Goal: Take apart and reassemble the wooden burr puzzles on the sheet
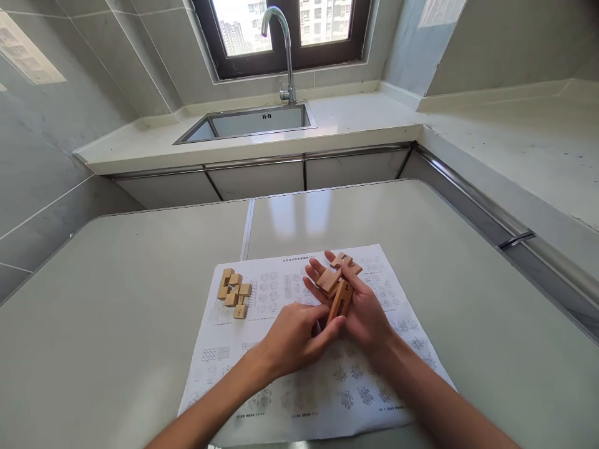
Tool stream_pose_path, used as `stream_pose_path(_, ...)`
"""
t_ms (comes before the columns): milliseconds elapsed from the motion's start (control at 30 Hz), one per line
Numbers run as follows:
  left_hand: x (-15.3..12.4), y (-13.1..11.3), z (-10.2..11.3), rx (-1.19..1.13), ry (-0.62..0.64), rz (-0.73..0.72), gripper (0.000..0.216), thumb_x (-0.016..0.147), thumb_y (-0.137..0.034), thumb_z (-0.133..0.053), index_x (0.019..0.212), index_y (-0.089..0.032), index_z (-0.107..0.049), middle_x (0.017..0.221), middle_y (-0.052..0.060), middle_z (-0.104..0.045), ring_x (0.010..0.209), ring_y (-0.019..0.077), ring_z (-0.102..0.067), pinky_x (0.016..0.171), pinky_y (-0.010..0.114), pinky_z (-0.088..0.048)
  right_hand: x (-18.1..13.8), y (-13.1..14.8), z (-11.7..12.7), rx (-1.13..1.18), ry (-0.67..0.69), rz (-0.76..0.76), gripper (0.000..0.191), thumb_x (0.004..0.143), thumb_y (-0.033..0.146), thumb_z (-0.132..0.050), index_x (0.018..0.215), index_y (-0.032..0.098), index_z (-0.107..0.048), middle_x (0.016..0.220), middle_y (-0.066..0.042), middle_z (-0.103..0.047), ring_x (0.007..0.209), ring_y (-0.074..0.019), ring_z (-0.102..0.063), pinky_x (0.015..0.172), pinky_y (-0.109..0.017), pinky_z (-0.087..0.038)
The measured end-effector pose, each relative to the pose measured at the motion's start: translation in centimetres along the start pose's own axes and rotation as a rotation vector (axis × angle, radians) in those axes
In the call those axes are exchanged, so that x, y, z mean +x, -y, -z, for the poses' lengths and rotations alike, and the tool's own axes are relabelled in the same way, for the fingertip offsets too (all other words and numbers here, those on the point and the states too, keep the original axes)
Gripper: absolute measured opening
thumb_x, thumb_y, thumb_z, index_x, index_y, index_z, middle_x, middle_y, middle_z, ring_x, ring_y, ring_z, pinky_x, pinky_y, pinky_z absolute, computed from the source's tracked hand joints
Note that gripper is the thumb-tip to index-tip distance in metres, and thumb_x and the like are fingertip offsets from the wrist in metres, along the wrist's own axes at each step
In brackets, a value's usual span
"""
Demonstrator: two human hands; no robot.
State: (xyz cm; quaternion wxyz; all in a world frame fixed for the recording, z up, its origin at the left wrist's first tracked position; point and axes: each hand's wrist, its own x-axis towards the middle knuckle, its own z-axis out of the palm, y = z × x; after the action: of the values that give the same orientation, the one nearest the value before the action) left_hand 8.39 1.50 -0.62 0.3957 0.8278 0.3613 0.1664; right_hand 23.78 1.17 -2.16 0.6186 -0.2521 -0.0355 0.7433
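Observation:
My right hand is turned palm up, cradling several notched wooden puzzle pieces, with its thumb resting across them. One slotted piece marked 2 stands out at the near side of this cluster. My left hand pinches the lower end of that slotted piece between thumb and fingers. Beneath both hands lies a white instruction sheet printed with small puzzle diagrams. On the sheet's upper left sits a loose group of lighter wooden puzzle pieces, apart from my hands.
The sheet rests on a pale table with a seam strip. Beyond its far edge runs a white counter with a sink and a tall faucet under a window. Another counter stretch lies to the right.

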Motion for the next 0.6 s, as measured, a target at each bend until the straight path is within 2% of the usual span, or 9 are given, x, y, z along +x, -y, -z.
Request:
stream_pose_path(100, -0.2, -0.1, 0.7, -0.186, 0.081, -0.025, 0.042, 0.107, -0.040, -0.050, 0.071, -0.020, -0.057, 0.060, 0.000, -0.061, 0.051, 0.0122, -0.051, 0.050, 0.025, -0.037, 0.1, 0.1, 0.1, -0.028, -0.011, 0.023, 0.027, 0.101, 0.036, -0.070, 0.126, 0.026, -0.067, 0.123, -0.007, -0.078, 0.117, -0.0234, -0.076, 0.106, -0.046, -0.063)
stream_pose_path(167, -0.7, -0.1, 1.3, -0.294, 0.123, -0.039, 0.044, 0.108, -0.040, -0.049, 0.071, -0.019, -0.059, 0.061, 0.001, -0.064, 0.051, 0.0118, -0.054, 0.051, 0.024, -0.041, 0.2, 0.1, 0.3, -0.058, -0.049, 0.047, 0.023, 0.099, 0.036, -0.073, 0.120, 0.027, -0.069, 0.118, -0.004, -0.079, 0.111, -0.0223, -0.077, 0.099, -0.043, -0.065)
stream_pose_path(267, -1.4, 0.3, 1.8, -0.439, 0.054, -0.019, 0.050, 0.108, -0.047, -0.047, 0.070, -0.018, -0.061, 0.060, 0.002, -0.064, 0.047, 0.0115, -0.056, 0.049, 0.024, -0.042, 0.3, 0.1, 0.5, -0.137, -0.104, 0.088, 0.028, 0.093, 0.040, -0.082, 0.114, 0.027, -0.068, 0.107, -0.002, -0.079, 0.098, -0.0198, -0.078, 0.079, -0.031, -0.067)
stream_pose_path(367, -1.7, 1.2, 1.8, -0.587, -0.062, 0.048, 0.053, 0.108, -0.056, -0.043, 0.073, -0.019, -0.057, 0.058, 0.001, -0.061, 0.041, 0.0108, -0.054, 0.045, 0.024, -0.039, 0.1, 0.0, 0.4, -0.265, -0.064, 0.119, 0.036, 0.089, 0.049, -0.083, 0.112, 0.027, -0.066, 0.085, 0.002, -0.074, 0.066, -0.0140, -0.068, 0.050, -0.021, -0.053)
stream_pose_path(433, -1.6, 1.8, 1.6, -0.632, -0.113, 0.093, 0.054, 0.108, -0.060, -0.042, 0.074, -0.020, -0.053, 0.056, -0.001, -0.058, 0.040, 0.0102, -0.052, 0.044, 0.024, -0.037, -0.2, -0.2, 0.4, -0.360, -0.020, 0.123, 0.037, 0.090, 0.055, -0.079, 0.109, 0.026, -0.065, 0.068, 0.006, -0.064, 0.044, -0.0093, -0.048, 0.038, -0.021, -0.036)
stream_pose_path(500, -1.4, 2.3, 1.5, -0.636, -0.168, 0.136, 0.054, 0.107, -0.064, -0.041, 0.074, -0.021, -0.049, 0.057, -0.003, -0.056, 0.040, 0.0103, -0.051, 0.044, 0.025, -0.038, -0.4, -0.5, 0.4, -0.459, 0.005, 0.112, 0.040, 0.091, 0.061, -0.076, 0.099, 0.023, -0.065, 0.055, 0.008, -0.052, 0.037, -0.0070, -0.030, 0.036, -0.022, -0.025)
stream_pose_path(600, -1.4, 2.8, 1.5, -0.543, -0.258, 0.186, 0.051, 0.106, -0.064, -0.040, 0.075, -0.023, -0.044, 0.052, -0.005, -0.054, 0.039, 0.0112, -0.049, 0.044, 0.025, -0.038, -0.6, -0.8, 0.6, -0.583, 0.034, 0.106, 0.047, 0.088, 0.064, -0.077, 0.083, 0.021, -0.060, 0.045, 0.011, -0.038, 0.039, -0.0066, -0.025, 0.039, -0.022, -0.020)
